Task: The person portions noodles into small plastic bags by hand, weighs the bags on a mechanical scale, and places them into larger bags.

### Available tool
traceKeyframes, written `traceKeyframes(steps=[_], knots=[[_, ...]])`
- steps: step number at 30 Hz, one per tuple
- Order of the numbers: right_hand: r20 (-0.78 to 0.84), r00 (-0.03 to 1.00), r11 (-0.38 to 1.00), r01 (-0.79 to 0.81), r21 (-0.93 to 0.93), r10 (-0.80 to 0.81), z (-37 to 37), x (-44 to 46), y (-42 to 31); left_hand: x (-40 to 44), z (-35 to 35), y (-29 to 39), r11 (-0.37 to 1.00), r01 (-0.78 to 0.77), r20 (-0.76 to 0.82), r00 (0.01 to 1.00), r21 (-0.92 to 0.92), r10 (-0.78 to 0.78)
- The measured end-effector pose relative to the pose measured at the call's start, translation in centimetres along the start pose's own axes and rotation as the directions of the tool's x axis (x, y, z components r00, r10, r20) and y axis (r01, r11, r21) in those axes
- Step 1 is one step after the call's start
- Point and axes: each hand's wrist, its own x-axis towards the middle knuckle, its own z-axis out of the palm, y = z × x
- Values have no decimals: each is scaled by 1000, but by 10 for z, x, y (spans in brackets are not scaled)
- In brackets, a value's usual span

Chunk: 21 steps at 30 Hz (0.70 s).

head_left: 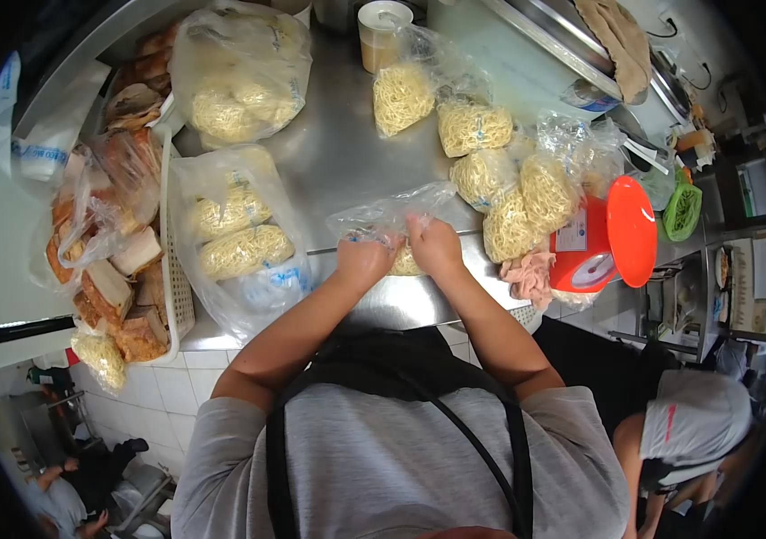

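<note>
My left hand (365, 259) and my right hand (435, 244) are both closed on a clear plastic bag (392, 208) at the near side of the steel counter. Some yellow noodles (406, 263) show low between my hands, partly hidden by them. Above my grip the bag's thin film spreads out over the counter. To the left lies a large plastic bag (244, 242) with noodle bundles inside. On the right, several filled noodle bags (513, 216) are heaped close to my right hand.
A red scale (585, 247) with a round red pan (632, 232) stands at right, beside a pink cloth (529, 274). At left, a white basket (176, 269) holds browned meat pieces (109, 287). A white cup (383, 36) stands behind. Other people (693, 413) are at lower right and lower left.
</note>
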Motion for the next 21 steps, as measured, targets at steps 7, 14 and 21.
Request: traceKeyframes(steps=[7,14,21], knots=[[99,982,976,-145,-160,162,-1,30,-9,28,-4,-4,928,360,428,857,-97,-288],[-129,991,981,-48,-190,23,6,29,-6,18,2,-19,990,131,217,969,-46,-118],[49,997,986,-47,-157,56,0,-11,-7,-10,-17,-16,999,4,519,854,-51,23]])
